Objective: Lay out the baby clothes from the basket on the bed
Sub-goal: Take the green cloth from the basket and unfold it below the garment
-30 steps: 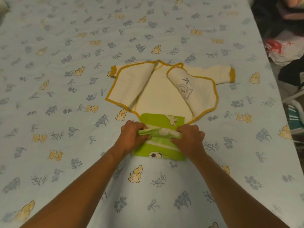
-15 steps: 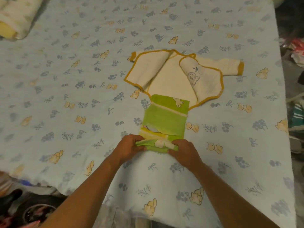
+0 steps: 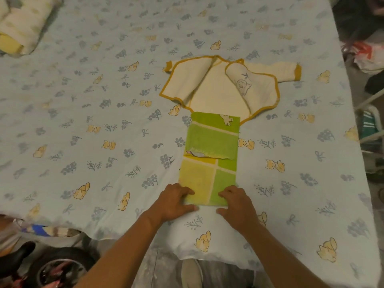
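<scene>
Green cloth (image 3: 209, 159) lies flat, near edge under both hands' fingers (image 3: 187, 192).

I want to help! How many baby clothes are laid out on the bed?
2. A cream jacket with yellow trim lies open farther up the bed. A green cloth stretches from its hem to the near edge, under both hands. The basket isn't visible, so more may remain.

Cream baby shirts (image 3: 218, 90): one, laid open on the bed (image 3: 83, 121)
Green and yellow cloths (image 3: 209, 159): one, just below the shirt
Hands: two, left hand (image 3: 174, 202) and right hand (image 3: 236, 204)
Folded bundles at the far left corner (image 3: 18, 28): one
</scene>
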